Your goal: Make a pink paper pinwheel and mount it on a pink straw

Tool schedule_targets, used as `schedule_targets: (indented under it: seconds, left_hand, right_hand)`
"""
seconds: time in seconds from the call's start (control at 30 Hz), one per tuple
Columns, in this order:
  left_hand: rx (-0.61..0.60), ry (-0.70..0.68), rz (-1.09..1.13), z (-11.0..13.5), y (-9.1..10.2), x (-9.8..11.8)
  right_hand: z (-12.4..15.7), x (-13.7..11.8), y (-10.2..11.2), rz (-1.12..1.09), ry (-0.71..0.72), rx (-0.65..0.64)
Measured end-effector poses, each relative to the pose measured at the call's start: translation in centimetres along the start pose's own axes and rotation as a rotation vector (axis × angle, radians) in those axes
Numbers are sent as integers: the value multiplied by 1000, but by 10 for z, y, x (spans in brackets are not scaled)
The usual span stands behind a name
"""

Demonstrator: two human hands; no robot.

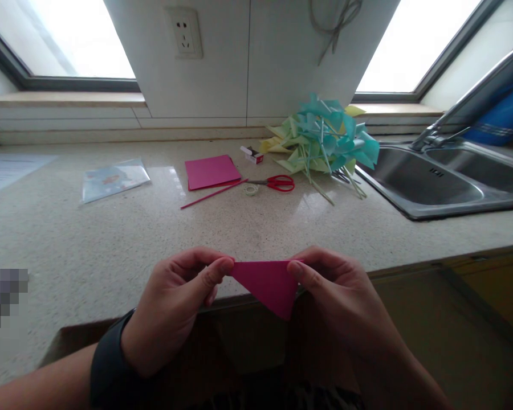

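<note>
A pink sheet of paper [267, 282], folded into a triangle, hangs between my hands at the counter's front edge. My left hand [175, 304] pinches its left corner between thumb and finger. The upper right corner is held the same way by my right hand [340, 296]. The paper's long straight edge runs along the top, and one point hangs down near my right hand. Beyond them on the counter lie a stack of pink square paper [211, 172], a thin pink stick [214, 194], red-handled scissors [280, 183] and a small roll of clear tape [251, 189].
A small open box [253, 155] stands behind the scissors. Teal, green and yellow paper pinwheels [325, 136] are heaped at the back right, beside a steel sink [427, 176] with a tap. A clear plastic packet [115, 180] and a printed sheet [12, 168] lie left.
</note>
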State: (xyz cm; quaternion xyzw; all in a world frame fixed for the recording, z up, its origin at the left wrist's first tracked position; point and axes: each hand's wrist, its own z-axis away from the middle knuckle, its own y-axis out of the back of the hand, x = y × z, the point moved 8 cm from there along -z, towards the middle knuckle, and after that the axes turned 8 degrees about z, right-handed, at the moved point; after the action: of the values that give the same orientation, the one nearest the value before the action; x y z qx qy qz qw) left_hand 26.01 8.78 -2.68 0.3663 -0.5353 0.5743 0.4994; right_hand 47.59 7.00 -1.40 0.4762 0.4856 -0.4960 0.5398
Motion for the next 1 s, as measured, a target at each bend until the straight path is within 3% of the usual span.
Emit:
schedule_targets:
  seconds: [0.43,0.63,0.87,1.0]
  left_hand:
    - [-8,-2,-25,0,0,1]
    - [66,-38,96,-6,2,5]
    - [65,-24,117,-8,1,6]
    - [97,-19,129,-9,2,7]
  right_hand:
    - [-5,4,2,-52,-4,7]
    - [-4,13,-5,-38,-65,-77]
    - [-3,7,-1,99,-29,48]
    - [-7,5,-4,110,-29,11]
